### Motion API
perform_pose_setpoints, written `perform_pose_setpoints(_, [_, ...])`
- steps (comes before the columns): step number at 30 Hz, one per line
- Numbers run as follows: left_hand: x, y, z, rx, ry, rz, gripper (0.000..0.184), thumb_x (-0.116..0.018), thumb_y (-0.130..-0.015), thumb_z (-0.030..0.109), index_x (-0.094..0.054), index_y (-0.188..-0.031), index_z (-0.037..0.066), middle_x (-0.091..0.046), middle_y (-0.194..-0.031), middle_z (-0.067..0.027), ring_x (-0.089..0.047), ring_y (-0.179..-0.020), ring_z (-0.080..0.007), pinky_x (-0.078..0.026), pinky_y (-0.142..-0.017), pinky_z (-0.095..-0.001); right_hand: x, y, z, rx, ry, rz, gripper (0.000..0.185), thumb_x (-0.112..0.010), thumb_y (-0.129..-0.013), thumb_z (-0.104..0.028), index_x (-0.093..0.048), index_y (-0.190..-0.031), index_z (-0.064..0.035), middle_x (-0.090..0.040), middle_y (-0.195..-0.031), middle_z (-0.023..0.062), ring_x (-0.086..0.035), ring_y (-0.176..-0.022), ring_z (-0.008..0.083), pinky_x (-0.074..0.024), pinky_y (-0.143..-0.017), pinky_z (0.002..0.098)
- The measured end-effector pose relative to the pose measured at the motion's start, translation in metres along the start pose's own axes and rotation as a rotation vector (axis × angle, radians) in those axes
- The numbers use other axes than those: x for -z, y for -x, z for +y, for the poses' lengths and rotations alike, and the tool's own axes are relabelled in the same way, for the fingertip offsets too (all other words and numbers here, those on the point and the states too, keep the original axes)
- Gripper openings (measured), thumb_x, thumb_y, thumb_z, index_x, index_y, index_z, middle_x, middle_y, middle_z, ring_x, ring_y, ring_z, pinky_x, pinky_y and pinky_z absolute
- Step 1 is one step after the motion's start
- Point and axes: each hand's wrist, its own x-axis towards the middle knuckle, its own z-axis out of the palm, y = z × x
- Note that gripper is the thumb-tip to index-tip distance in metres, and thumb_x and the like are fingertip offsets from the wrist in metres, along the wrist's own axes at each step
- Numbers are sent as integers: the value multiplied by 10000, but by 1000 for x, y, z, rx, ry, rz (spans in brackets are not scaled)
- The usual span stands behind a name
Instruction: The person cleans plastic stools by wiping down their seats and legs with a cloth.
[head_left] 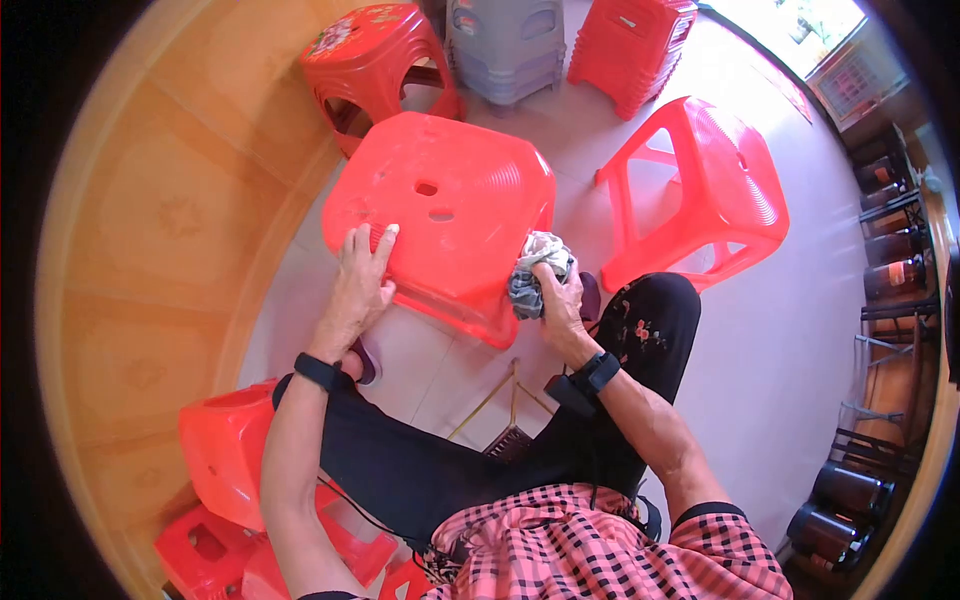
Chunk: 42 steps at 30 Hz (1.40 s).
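Note:
A red plastic stool (470,235) with two slots in its seat stands between my knees. My left hand (362,275) is on its near left corner, fingers over the seat top and thumb against the side rim. At the stool's right edge, my right hand (562,305) is closed around a crumpled grey and white cloth (538,262). The cloth is against the seat's side edge. Part of it is hidden inside my fingers.
Another red stool (735,180) stands tilted at right. Behind are a red stool with a flower print (375,40), grey stacked stools (505,45) and red stacked stools (635,50). More red stools (225,460) lie at lower left beside a wooden panel (170,220). Dark jars (850,490) line the right.

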Motion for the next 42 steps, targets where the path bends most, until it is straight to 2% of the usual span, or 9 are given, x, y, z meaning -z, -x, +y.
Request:
perform_pose_setpoints(10, [-13,-5,12,76,-28,93,815,-699,-618,93,-380,-1366,35,-344,-1327,-256,-344,-1224,-438,-328,-1047,-499,-5,11,-9,128,155,-2,452,-608,-803,-131,-458,-1220,-41,-568,-999,44,-574,-857,128,-497,-737,281])
perform_pose_setpoints(13, [-12,-6,8,99,-18,66,845,-736,-616,101,-366,-1374,43,-337,-1336,-249,-343,-1224,-436,-329,-1048,-499,1,34,-13,261,426,-85,501,-601,-776,-94,-418,-1236,-26,-580,-995,98,-569,-894,178,-473,-819,320])
perform_pose_setpoints(17, [-18,-5,7,89,-23,107,868,-760,-602,110,-366,-1373,42,-340,-1333,-247,-351,-1215,-424,-324,-1040,-493,7,63,6,302,433,-242,521,-632,-760,-90,-421,-1236,-78,-586,-981,109,-583,-909,190,-481,-817,332])
perform_pose_setpoints(21, [-21,-1,17,104,7,120,837,-701,-593,75,-371,-1359,3,-346,-1303,-276,-327,-1213,-442,-299,-1047,-522,-6,50,-14,261,416,-206,450,-614,-765,-82,-453,-1184,-76,-584,-942,98,-584,-887,183,-485,-796,337])
perform_pose_setpoints(30, [-15,36,47,290,-120,128,865,-761,-646,193,-342,-1379,4,-339,-1299,-325,-352,-1189,-462,-308,-1008,-547,-23,12,-9,308,262,-86,452,-601,-800,-51,-448,-1225,-74,-543,-948,48,-535,-870,131,-483,-765,296])
perform_pose_setpoints(36, [-4,53,54,310,-135,63,815,-766,-666,226,-392,-1359,17,-344,-1303,-288,-366,-1181,-447,-329,-1004,-521,-26,4,-13,284,103,-61,436,-600,-824,-37,-442,-1229,-68,-552,-996,36,-544,-868,110,-486,-752,260])
perform_pose_setpoints(39, [16,39,48,422,11,-167,794,-764,-667,270,-420,-1344,35,-343,-1328,-263,-346,-1204,-450,-318,-1021,-519,-20,3,-9,219,78,-57,413,-598,-833,-56,-448,-1218,-61,-566,-984,29,-555,-859,109,-486,-752,260])
perform_pose_setpoints(41, [18,31,40,45,-109,-31,803,-763,-667,308,-422,-1343,43,-337,-1360,-234,-320,-1236,-442,-301,-1049,-506,-16,3,-7,151,87,-29,387,-590,-838,-68,-458,-1201,-58,-574,-960,19,-562,-835,103,-491,-730,256])
perform_pose_setpoints(42, [16,23,37,45,-108,-32,803,-763,-667,308,-422,-1343,43,-337,-1360,-234,-320,-1236,-442,-301,-1049,-506,-16,3,-6,150,89,-28,387,-590,-838,-68,-458,-1201,-58,-574,-960,19,-562,-835,103,-491,-730,256])
